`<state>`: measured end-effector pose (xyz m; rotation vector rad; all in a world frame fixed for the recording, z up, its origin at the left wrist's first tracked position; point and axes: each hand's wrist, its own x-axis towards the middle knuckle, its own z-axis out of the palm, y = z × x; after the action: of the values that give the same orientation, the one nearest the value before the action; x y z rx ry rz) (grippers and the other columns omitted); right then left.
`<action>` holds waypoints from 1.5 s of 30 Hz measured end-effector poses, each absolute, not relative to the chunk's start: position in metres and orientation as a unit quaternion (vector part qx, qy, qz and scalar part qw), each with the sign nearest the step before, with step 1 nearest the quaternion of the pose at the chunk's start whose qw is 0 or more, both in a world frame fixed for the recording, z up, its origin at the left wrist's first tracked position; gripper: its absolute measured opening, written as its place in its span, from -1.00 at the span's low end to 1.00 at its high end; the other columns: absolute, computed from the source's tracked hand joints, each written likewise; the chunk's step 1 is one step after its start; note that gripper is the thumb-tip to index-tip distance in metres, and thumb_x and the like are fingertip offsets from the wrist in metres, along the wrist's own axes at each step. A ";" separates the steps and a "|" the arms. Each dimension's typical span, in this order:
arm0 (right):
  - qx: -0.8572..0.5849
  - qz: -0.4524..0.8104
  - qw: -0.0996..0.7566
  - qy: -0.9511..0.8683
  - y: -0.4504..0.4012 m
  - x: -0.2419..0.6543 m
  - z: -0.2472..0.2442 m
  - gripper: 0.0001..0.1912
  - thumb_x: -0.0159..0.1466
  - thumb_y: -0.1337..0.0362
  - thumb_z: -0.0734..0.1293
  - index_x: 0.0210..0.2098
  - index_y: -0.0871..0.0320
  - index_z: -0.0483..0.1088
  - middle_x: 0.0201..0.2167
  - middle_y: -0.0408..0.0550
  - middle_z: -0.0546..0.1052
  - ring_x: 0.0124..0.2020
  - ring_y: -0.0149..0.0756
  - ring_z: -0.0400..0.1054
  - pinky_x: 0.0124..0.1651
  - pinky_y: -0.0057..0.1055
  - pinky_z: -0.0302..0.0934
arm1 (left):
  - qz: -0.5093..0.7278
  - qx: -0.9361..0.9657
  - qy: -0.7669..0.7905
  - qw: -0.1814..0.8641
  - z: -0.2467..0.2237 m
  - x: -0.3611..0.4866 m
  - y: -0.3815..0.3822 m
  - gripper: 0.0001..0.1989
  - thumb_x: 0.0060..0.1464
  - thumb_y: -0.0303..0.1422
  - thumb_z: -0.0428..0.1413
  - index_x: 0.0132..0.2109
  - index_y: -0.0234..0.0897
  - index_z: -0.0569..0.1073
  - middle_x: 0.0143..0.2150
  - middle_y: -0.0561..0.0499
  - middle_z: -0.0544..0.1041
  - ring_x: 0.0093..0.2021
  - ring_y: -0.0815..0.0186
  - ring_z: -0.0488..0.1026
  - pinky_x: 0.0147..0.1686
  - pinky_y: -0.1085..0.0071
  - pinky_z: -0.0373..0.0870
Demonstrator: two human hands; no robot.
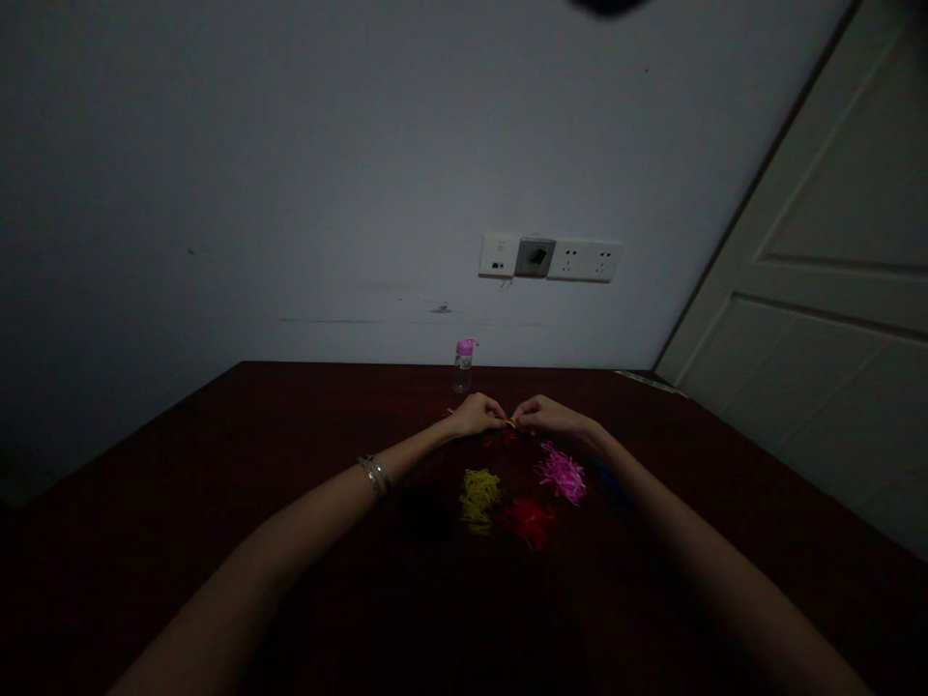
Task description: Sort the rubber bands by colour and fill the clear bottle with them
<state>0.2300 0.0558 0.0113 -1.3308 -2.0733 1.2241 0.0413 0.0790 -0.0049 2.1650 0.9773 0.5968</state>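
Left hand (479, 414) + right hand (549, 414): both pinching a yellow strand (510, 422) between them (tiny, dim) | from there, on tabletop (326, 396): pink pile (563, 474) 4 o'clock, red pile (529, 522) 6, yellow pile (479, 498) 7

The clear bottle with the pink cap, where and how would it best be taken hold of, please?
Probably around its clear body, below the pink cap, coming from the left: it stands upright, a small piece juts right from the cap, and the left hand is close in front.
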 end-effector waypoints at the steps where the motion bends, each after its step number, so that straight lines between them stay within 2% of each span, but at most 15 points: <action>1: -0.476 0.436 0.194 -0.738 0.056 0.230 0.011 -0.81 -0.05 0.31 0.23 -0.52 0.29 0.41 -0.64 -0.16 0.34 -0.62 -0.51 0.14 -0.54 -0.56 0.04 | 0.230 0.830 0.377 0.341 -0.006 0.041 0.082 -0.77 -0.17 -0.37 0.11 -0.33 -0.43 0.52 -0.54 0.05 0.41 -0.54 0.47 0.22 -0.55 0.57 0.11; 9: -0.463 0.405 0.171 -0.770 0.038 0.223 0.026 -0.80 0.00 0.29 0.23 -0.49 0.28 0.42 -0.65 -0.17 0.33 -0.63 -0.52 0.11 -0.55 -0.56 -0.01 | 0.220 0.825 0.385 0.350 -0.011 0.032 0.094 -0.73 -0.18 -0.38 0.11 -0.30 -0.47 0.53 -0.55 0.03 0.42 -0.56 0.47 0.21 -0.57 0.56 0.12; 14: -0.406 0.378 0.112 -0.824 0.006 0.191 0.030 -0.82 0.01 0.31 0.25 -0.43 0.26 0.43 -0.59 -0.16 0.38 -0.57 -0.50 0.18 -0.52 -0.58 0.04 | 0.249 0.807 0.420 0.333 -0.007 0.022 0.098 -0.68 -0.19 -0.37 0.11 -0.24 -0.47 0.50 -0.57 0.06 0.39 -0.57 0.46 0.23 -0.57 0.56 0.13; 19: -0.361 0.364 0.102 -0.853 -0.013 0.166 0.025 -0.81 0.01 0.35 0.24 -0.39 0.25 0.43 -0.53 -0.12 0.44 -0.52 -0.46 0.26 -0.49 -0.58 0.11 | 0.297 0.773 0.453 0.331 -0.004 0.004 0.110 -0.70 -0.13 -0.41 0.05 -0.21 -0.47 0.48 -0.56 0.04 0.42 -0.58 0.46 0.27 -0.56 0.56 0.17; 24: -0.373 0.341 0.092 -0.858 -0.018 0.162 0.027 -0.77 0.01 0.37 0.24 -0.34 0.23 0.45 -0.52 -0.11 0.46 -0.53 -0.45 0.28 -0.53 -0.60 0.10 | 0.309 0.774 0.477 0.281 -0.006 -0.023 0.120 -0.74 -0.17 -0.42 0.05 -0.30 -0.46 0.51 -0.53 0.01 0.44 -0.55 0.45 0.28 -0.55 0.55 0.17; 32: -0.378 0.320 0.091 -0.864 -0.019 0.164 0.034 -0.76 0.08 0.36 0.20 -0.33 0.25 0.47 -0.46 -0.07 0.49 -0.52 -0.44 0.30 -0.53 -0.59 0.11 | 0.221 0.823 0.443 0.279 0.001 -0.049 0.111 -0.76 -0.19 -0.36 0.08 -0.37 -0.44 0.52 -0.48 -0.01 0.47 -0.46 0.40 0.33 -0.48 0.55 0.18; 37: -0.375 0.308 0.103 -0.868 -0.020 0.163 0.035 -0.83 0.05 0.38 0.24 -0.42 0.26 0.46 -0.53 -0.09 0.47 -0.54 -0.45 0.30 -0.53 -0.58 0.12 | 0.132 0.856 0.425 0.264 0.008 -0.058 0.109 -0.74 -0.23 -0.33 0.13 -0.34 -0.41 0.50 -0.50 0.03 0.44 -0.49 0.43 0.31 -0.51 0.57 0.15; 42: -0.383 0.377 0.121 -0.834 -0.011 0.170 0.037 -0.81 0.08 0.27 0.25 -0.37 0.25 0.41 -0.55 -0.10 0.44 -0.59 -0.45 0.32 -0.59 -0.58 0.13 | 0.116 0.869 0.419 0.237 0.004 -0.059 0.108 -0.76 -0.18 -0.42 0.09 -0.29 -0.41 0.49 -0.50 0.04 0.44 -0.51 0.45 0.29 -0.51 0.57 0.13; 45: -0.403 0.333 0.167 -0.836 0.013 0.175 0.035 -0.80 0.11 0.30 0.23 -0.32 0.26 0.42 -0.56 -0.09 0.44 -0.56 -0.42 0.32 -0.54 -0.55 0.16 | 0.138 0.872 0.416 0.218 0.003 -0.057 0.108 -0.77 -0.15 -0.41 0.08 -0.29 -0.40 0.50 -0.44 0.02 0.47 -0.45 0.42 0.33 -0.47 0.57 0.16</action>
<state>0.1748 0.0129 0.0351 -1.1485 -2.3792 0.9472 -0.0569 0.1084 0.0033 2.4146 1.1530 0.3820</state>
